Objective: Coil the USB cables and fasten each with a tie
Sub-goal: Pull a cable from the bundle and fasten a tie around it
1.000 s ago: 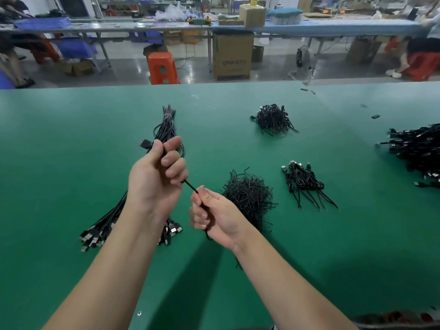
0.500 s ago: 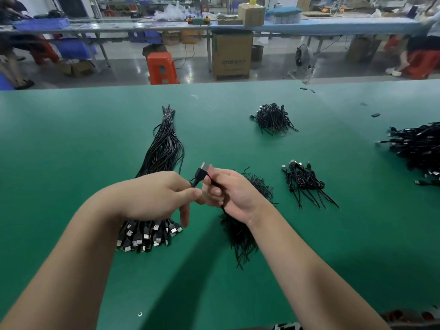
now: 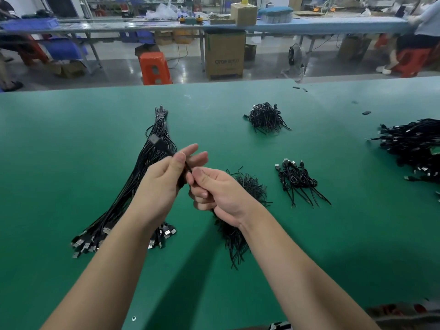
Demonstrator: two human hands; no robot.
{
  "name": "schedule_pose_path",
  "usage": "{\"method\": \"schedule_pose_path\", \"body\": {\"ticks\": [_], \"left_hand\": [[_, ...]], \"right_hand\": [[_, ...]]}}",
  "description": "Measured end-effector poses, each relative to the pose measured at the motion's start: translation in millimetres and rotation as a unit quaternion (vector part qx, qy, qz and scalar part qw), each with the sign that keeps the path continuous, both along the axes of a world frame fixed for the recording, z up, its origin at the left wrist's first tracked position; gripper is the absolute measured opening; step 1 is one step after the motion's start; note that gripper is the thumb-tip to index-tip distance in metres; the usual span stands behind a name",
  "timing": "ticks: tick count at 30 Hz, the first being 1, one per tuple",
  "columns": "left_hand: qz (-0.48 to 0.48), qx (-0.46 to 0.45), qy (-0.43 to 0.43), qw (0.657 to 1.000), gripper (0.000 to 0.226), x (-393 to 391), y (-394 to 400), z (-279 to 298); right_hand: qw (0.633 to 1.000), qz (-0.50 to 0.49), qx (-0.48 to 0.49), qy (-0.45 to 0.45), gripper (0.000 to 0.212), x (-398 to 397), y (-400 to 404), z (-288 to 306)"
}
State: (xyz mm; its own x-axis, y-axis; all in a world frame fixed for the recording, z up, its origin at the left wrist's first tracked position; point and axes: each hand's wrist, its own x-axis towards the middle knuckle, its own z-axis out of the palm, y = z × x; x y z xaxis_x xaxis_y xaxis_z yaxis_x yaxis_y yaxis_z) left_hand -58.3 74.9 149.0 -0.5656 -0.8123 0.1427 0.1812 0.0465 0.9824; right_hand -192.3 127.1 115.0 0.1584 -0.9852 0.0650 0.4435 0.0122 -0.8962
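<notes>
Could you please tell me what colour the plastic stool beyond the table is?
The stool is orange, seen in the head view.

A big green table [image 3: 71, 144] fills the front. Behind it, the shiny gray floor [image 3: 114, 72] holds an orange stool [image 3: 155, 68] and a brown cardboard box [image 3: 225, 54]. A long blue bench [image 3: 309, 25] stands farther back.

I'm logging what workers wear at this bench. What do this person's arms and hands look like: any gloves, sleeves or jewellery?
Both forearms are bare, with no sleeves in view. The left hand and right hand wear no gloves, and no rings, watch or wristband show. Fingernails are short and unpainted.
</notes>
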Motion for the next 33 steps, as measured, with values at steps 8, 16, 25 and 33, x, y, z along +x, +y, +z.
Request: {"method": "schedule_pose_path", "body": {"ticks": [8, 16, 25, 33], "left_hand": [[0.06, 0.242, 0.191, 0.949, 0.033, -11, -15, 2], [0.022, 0.204, 0.134, 0.97, 0.029, -6, -16, -11], [-0.069, 0.142, 0.04, 0.987, 0.032, -7, -5, -13], [-0.136, 0.091, -0.053, 0.985, 0.038, -2, -5, -5]], "right_hand": [[0.972, -0.097, 0.006, 0.214, 0.031, 7, 4, -12], [0.943, -0.087, 0.0, 0.323, 0.01, -4, 6, -14], [0.963, -0.134, 0.017, 0.232, 0.021, -2, 3, -11], [0.943, -0.167, 0.003, 0.289, 0.033, -13, 7, -16]]}}
